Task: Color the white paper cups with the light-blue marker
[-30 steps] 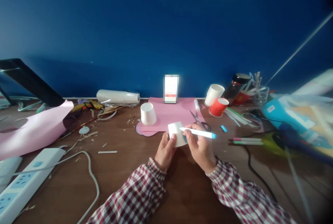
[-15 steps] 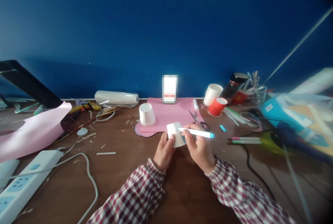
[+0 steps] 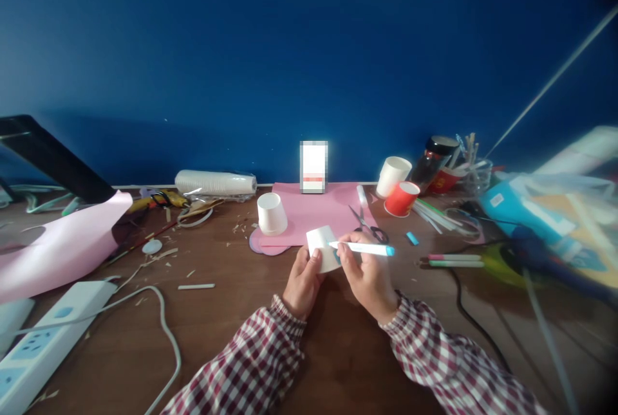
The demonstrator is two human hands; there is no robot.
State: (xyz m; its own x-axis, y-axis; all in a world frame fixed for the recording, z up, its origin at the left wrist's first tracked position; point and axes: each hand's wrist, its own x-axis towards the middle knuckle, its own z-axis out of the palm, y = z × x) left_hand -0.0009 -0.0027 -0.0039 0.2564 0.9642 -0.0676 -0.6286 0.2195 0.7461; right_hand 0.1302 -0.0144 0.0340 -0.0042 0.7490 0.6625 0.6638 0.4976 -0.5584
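My left hand (image 3: 303, 281) is closed around the lower left side of a white paper cup (image 3: 319, 239), tilted in front of me. A patch of blue shows on the cup's lower right, partly covered by my fingers. Between the thumb and fingers of my right hand (image 3: 371, 278) is a white marker pen (image 3: 364, 248) with a light blue end. Its tip points left and lies at the cup's side; whether it touches cannot be made out. Just beyond my right hand, open scissors (image 3: 371, 228) rest partly on a pink sheet (image 3: 313, 212).
Another white cup (image 3: 271, 214) stands at the sheet's left. A lit phone (image 3: 313, 167) leans on the wall. Rightward are a red cup (image 3: 402, 199), a blue pen cap (image 3: 412, 239) and markers (image 3: 456, 260). A power strip (image 3: 46, 338) lies at left with its cord.
The white cup and the marker have shifted very slightly left, and the cup is tipped a little more. Both hands keep their holds.
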